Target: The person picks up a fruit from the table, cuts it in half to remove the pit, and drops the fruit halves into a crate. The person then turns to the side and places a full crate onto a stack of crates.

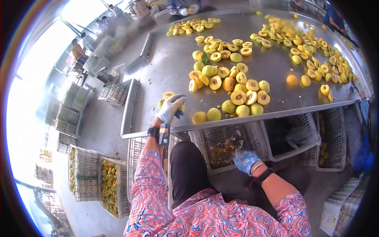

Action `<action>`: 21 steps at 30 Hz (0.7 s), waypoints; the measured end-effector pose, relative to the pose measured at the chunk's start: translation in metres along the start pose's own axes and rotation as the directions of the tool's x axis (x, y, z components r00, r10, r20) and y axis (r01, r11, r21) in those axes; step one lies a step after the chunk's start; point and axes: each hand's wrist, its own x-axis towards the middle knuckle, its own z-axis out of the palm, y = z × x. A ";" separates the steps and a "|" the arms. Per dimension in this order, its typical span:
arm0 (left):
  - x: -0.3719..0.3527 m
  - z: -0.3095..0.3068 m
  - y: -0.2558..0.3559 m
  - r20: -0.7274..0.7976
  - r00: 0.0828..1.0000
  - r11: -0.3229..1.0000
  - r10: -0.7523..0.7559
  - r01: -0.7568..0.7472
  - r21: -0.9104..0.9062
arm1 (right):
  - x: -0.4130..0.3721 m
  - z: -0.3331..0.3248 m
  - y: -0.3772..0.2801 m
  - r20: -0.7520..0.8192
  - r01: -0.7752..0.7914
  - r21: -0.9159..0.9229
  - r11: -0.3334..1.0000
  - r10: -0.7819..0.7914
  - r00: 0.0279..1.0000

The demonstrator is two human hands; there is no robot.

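Note:
My left hand (171,109), in a whitish glove, is at the left end of the metal table (166,71). Its fingers curl round a yellow-green peach half (181,106); another peach half (168,95) lies just beyond the knuckles. Below the table edge, my right hand (245,161), in a blue floral glove, hangs over a crate (203,138) holding scraps and pits. Its fingertips are blurred, and I cannot tell whether they hold anything. A pile of whole and halved peaches (215,83) sits on the table in front of me.
More halved peaches (312,59) spread along the table's right side, with a smaller heap (189,26) at the back. A crate with a dark liner (280,136) stands under the front edge. Full peach crates (109,181) stand on the floor at left. People (79,51) are in the background.

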 end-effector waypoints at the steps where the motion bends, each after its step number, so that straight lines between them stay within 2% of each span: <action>1: -0.014 -0.004 -0.007 0.016 0.992 0.981 0.126 -0.122 -0.153 | -0.001 0.027 0.016 0.161 0.020 -0.097 0.995 -0.004 0.987; 3: -0.028 -0.008 -0.010 0.034 0.976 0.868 0.216 -0.177 -0.463 | -0.004 0.056 0.033 0.331 0.048 -0.139 0.989 0.001 0.944; 4: -0.036 -0.004 -0.007 0.054 0.982 0.781 0.180 -0.109 -0.614 | -0.004 0.039 0.022 0.308 0.034 -0.094 0.995 -0.003 0.951; 5: -0.047 0.000 -0.003 0.080 0.985 0.726 0.155 -0.059 -0.685 | -0.003 0.021 0.011 0.284 0.023 -0.048 0.999 -0.008 0.959; 6: -0.058 0.003 0.001 0.106 0.986 0.663 0.130 -0.007 -0.749 | -0.005 -0.010 -0.012 0.178 -0.041 0.050 0.998 0.032 0.983; 7: -0.068 0.006 0.008 0.130 0.984 0.655 0.121 0.019 -0.755 | -0.004 -0.031 -0.029 0.072 -0.097 0.151 0.984 0.087 0.994; 9: -0.076 0.011 0.006 0.217 0.965 0.633 0.150 0.075 -0.770 | 0.002 -0.048 -0.044 -0.148 0.027 0.430 0.903 0.041 0.988; 10: -0.080 0.018 0.007 0.198 0.969 0.639 0.150 0.058 -0.767 | 0.004 -0.055 -0.052 -0.261 0.110 0.542 0.833 0.042 0.964; 12: -0.089 0.040 0.016 0.160 0.976 0.650 0.149 0.025 -0.759 | 0.007 -0.071 -0.075 -0.458 0.306 0.520 0.798 -0.042 0.888; 13: -0.092 0.049 0.022 0.142 0.985 0.672 0.099 0.039 -0.739 | 0.009 -0.075 -0.084 -0.550 0.400 0.495 0.772 -0.078 0.831; 16: -0.099 0.072 0.023 0.160 0.972 0.701 0.172 -0.007 -0.714 | 0.011 -0.074 -0.095 -0.499 0.337 0.439 0.833 -0.087 0.863; 17: -0.102 0.087 0.027 0.079 0.986 0.683 0.145 -0.042 -0.729 | 0.006 -0.079 -0.102 -0.514 0.328 0.362 0.873 -0.107 0.851; 20: -0.112 0.103 0.045 0.095 0.978 0.621 0.187 -0.043 -0.783 | 0.004 -0.085 -0.113 -0.463 0.260 0.421 0.869 -0.040 0.885; 21: -0.113 0.105 0.046 0.076 0.978 0.636 0.192 -0.065 -0.769 | 0.005 -0.083 -0.112 -0.457 0.253 0.416 0.873 -0.040 0.888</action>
